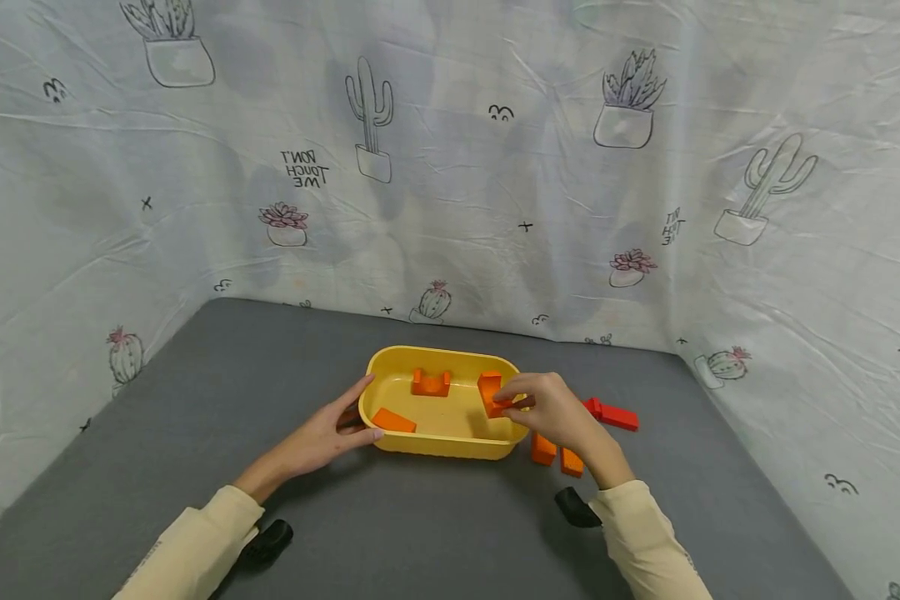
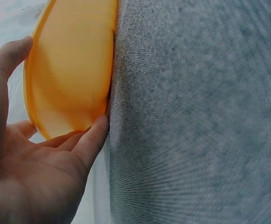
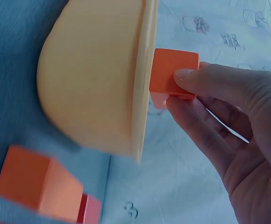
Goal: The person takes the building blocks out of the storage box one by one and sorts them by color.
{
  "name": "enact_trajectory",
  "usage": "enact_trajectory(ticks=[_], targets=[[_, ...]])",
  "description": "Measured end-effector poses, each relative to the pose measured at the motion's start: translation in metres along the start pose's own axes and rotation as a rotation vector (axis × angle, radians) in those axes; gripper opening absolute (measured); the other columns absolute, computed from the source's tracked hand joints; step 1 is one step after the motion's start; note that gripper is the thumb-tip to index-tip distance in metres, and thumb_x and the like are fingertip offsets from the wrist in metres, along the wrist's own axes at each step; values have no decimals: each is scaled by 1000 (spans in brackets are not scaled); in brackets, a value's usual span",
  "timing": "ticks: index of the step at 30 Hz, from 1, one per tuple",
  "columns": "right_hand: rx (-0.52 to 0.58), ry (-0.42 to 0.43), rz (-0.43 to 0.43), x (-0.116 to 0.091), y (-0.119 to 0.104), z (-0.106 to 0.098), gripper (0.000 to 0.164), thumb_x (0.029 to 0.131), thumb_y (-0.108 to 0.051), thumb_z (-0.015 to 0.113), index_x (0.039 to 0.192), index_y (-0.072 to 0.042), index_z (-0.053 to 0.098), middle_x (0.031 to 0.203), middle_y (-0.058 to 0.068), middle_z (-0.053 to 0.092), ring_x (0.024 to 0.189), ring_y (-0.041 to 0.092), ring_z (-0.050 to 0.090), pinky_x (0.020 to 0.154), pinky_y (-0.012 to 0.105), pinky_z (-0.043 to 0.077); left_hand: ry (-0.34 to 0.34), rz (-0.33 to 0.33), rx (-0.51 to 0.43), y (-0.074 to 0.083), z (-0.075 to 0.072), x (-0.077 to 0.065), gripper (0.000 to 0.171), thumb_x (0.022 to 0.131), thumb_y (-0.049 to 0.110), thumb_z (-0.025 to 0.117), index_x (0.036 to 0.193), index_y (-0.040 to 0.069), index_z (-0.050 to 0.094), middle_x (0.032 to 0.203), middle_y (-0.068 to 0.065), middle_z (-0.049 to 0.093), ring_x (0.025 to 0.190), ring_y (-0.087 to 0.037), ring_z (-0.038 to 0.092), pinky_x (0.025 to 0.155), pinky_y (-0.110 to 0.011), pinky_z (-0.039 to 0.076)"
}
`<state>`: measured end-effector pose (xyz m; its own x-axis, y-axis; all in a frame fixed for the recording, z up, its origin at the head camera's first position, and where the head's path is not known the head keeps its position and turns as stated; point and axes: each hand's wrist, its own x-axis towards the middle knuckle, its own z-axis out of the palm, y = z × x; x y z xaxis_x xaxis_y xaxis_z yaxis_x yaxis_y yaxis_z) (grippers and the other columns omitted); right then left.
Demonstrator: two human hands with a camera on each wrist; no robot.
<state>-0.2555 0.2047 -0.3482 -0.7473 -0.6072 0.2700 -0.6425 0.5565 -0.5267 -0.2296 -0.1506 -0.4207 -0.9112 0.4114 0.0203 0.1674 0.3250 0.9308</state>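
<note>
A yellow plastic tub [image 1: 442, 447] stands on the table. My left hand [image 1: 318, 437] grips its left end; in the left wrist view the thumb is at the rim and other fingers are against the tub's outer wall [image 2: 70, 70]. Over the tub's right end, my right hand [image 1: 555, 408] pinches an orange toy block [image 1: 489, 393] between thumb and fingers. In the right wrist view this block [image 3: 173, 70] shows beyond the rim. Inside the tub are a notched orange block [image 1: 431, 383] at the back and another orange block [image 1: 393, 420] at the front left.
Right of the tub, two orange blocks [image 1: 543, 450] lie on the grey table [image 1: 420, 525], with red blocks [image 1: 618, 417] behind them, partly hidden by the right hand. A white cloth [image 1: 450, 167] printed with cacti hangs around the back and sides.
</note>
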Motion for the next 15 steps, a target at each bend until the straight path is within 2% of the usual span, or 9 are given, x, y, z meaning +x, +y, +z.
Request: enact_trajectory(ticks=[6,10,15], targets=[[-13,44,0,-22,10,-17,22,81,4,76,100,-7,77,99,0,71,89,16,67,75,28,59,4,-2,19,0,2,2,90,92,34,70,159,21,11,161,-19,16,139,-36,38,102,-40,46],[-15,92,42,-41,15,-27,23,79,8,76,97,-5,76,96,0,70,87,16,67,72,26,59,1,-16,19,1,2,3,92,92,36,70,159,22,10,162,-16,15,139,-34,38,103,-39,46],[-46,100,85,-61,23,-33,24,79,11,74,97,-4,76,96,0,70,86,16,67,72,27,59,-3,-38,-20,1,2,2,93,92,37,70,159,22,8,162,-16,12,139,-35,38,101,-39,48]])
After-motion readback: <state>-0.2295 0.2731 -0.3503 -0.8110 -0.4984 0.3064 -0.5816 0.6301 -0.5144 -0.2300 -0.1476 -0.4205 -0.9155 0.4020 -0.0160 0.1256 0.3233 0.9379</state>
